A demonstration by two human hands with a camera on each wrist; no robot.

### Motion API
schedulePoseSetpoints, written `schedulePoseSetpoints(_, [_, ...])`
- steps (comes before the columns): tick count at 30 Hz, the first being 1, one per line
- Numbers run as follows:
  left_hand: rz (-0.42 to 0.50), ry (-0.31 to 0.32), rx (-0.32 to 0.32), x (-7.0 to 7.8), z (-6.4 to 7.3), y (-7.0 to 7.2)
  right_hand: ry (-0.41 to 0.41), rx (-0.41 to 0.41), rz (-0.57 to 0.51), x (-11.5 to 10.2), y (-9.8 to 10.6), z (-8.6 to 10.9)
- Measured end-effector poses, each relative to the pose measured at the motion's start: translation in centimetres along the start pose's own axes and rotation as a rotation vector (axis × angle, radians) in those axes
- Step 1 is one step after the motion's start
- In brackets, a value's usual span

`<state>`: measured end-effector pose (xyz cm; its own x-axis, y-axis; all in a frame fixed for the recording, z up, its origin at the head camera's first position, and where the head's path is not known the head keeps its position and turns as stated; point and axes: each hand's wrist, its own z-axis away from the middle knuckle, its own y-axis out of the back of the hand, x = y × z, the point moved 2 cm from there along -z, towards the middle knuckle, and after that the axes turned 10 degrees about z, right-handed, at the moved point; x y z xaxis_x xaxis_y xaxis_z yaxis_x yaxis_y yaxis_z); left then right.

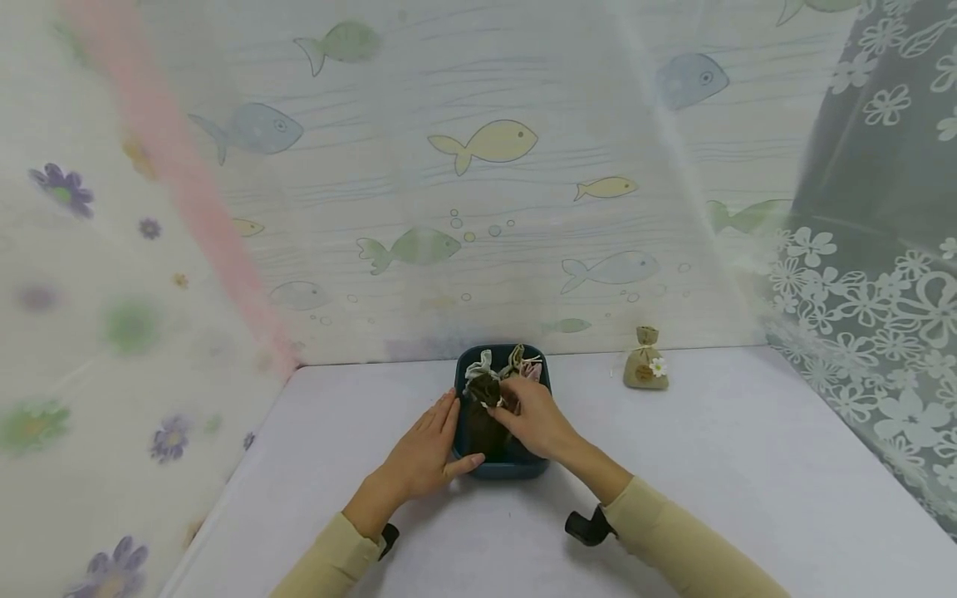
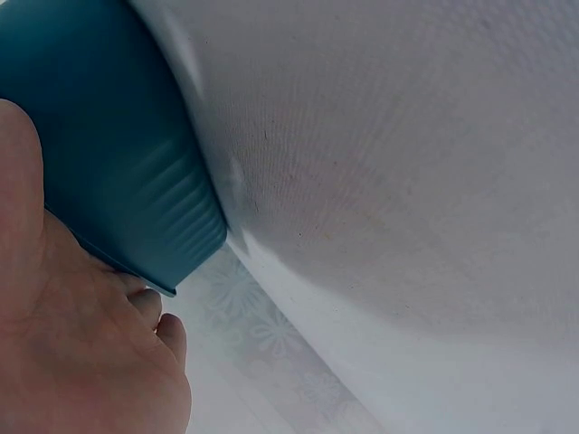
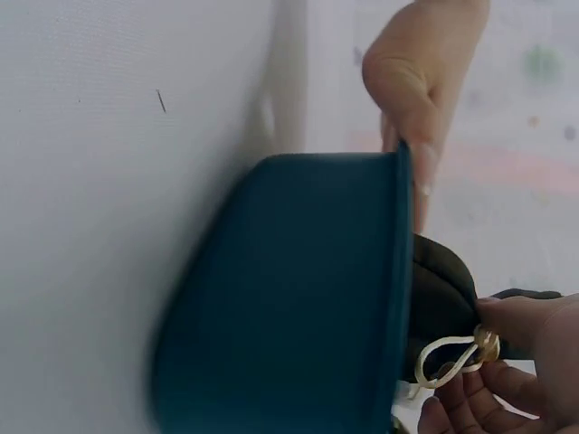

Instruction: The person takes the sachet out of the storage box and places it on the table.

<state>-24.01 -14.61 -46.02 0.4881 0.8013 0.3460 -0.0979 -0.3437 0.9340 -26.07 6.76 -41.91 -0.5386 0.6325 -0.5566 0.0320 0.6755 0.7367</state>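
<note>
A dark teal plastic bin point(image 1: 508, 471) stands on the white table with several small cloth pouches inside. My left hand point(image 1: 426, 448) rests along the bin's left rim, fingers straight and thumb at the near corner. In the right wrist view, my right hand point(image 3: 534, 362) pinches the gathered neck of a dark brown drawstring pouch point(image 3: 439, 298), beside its cream cord. That pouch's lower part sits below the bin's rim. Behind it are a pale grey-green pouch point(image 1: 478, 363), an olive pouch point(image 1: 516, 359) and a pink pouch point(image 1: 531, 369), partly hidden by my right hand.
A tan burlap pouch point(image 1: 646, 365) with a white flower stands upright on the table point(image 1: 718, 448), right of the bin. A fish-print curtain point(image 1: 478, 208) hangs at the back edge. A flower-print sheet point(image 1: 105, 332) hangs at the left, a lace-patterned one point(image 1: 882, 332) at the right.
</note>
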Motion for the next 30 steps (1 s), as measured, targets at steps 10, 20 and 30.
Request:
schedulePoseSetpoints(10, [0.017,-0.013,0.012,0.3,0.1,0.3,0.035,-0.004,-0.015,0.1,2.2,0.5])
schedulePoseSetpoints(20, [0.009,-0.003,0.011,0.2,0.2,0.2,0.016,-0.016,-0.041,0.4,4.1,1.3])
schedulePoseSetpoints(30, [0.007,-0.005,0.003,0.0,-0.1,0.1,0.027,0.005,-0.029,1.3,6.6,2.3])
